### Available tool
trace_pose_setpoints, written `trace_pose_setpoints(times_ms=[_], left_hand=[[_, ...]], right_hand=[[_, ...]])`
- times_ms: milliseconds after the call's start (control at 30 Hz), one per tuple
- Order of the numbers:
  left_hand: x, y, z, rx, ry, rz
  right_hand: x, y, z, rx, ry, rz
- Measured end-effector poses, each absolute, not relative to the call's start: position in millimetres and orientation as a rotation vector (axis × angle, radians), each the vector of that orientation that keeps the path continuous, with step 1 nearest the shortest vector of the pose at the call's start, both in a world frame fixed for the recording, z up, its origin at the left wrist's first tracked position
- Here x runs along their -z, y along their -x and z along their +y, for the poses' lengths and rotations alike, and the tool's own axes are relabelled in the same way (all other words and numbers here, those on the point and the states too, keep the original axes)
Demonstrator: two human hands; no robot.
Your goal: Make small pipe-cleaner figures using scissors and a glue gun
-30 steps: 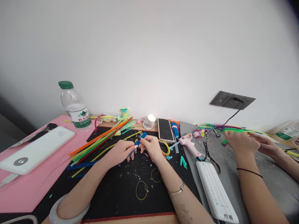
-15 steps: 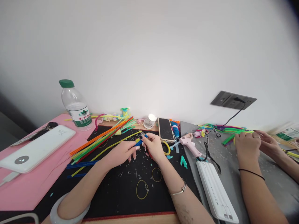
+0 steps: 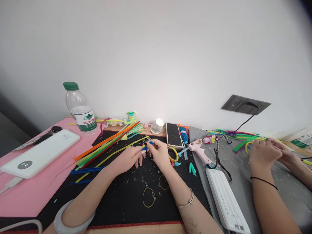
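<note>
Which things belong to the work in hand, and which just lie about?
Work: blue piece held in both hands; probably the loose colored stems.
Apparently lying about: water bottle, phone, white cup, power bank on the pink sheet.

A plain, pale gray wall (image 3: 156, 58) fills the upper half of the view, lit softly and brightest around its lower middle, fading to duller gray toward the left, where a dark gray surface (image 3: 7, 133) of unclear kind shows beside the table. On the wall's right side sits a dark gray socket plate (image 3: 235, 103) with a black plug (image 3: 252, 104) in it. The wooden table (image 3: 136, 229) stands against the wall, covered by a pink sheet (image 3: 21, 200), a black mat (image 3: 117, 201) with red edging and a gray mat (image 3: 240, 182).
</note>
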State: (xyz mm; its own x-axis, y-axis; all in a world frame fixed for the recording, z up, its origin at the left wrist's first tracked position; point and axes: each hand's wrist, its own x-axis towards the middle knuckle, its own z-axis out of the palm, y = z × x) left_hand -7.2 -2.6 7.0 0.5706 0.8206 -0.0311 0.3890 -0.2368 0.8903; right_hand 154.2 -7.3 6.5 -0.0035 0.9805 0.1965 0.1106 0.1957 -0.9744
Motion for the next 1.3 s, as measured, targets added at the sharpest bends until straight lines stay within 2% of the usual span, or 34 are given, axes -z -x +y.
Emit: trace_pose_setpoints(times_ms=[400, 567, 733, 867, 1033, 1300], left_hand=[[-3.7, 6.1, -1.9, -0.674, -1.784, 1.052], [-2.0, 9.0, 1.9, -0.776, -1.791, 1.072], [-7.2, 9.2, 0.5, -0.775, -1.845, 1.044], [-9.0, 9.7, -0.5, -0.743, -1.895, 1.049], [-13.3, 10.5, -1.3, -0.724, -1.954, 1.069], [-14.0, 9.1, -1.2, -0.772, -2.061, 1.032]], right_hand=[[-9.7, -151.3, -18.0, -0.537, 1.091, -1.641], [-13.5, -150.6, -20.6, -0.751, 0.95, -1.698], [-10.8, -145.6, -16.5, -1.1, 0.954, -1.479], [-11.2, -142.5, -15.1, -1.224, 0.979, -1.329], [-8.1, -141.1, -13.2, -1.116, 0.99, -1.355], [-5.3, -147.7, -13.7, -0.884, 1.216, -1.708]])
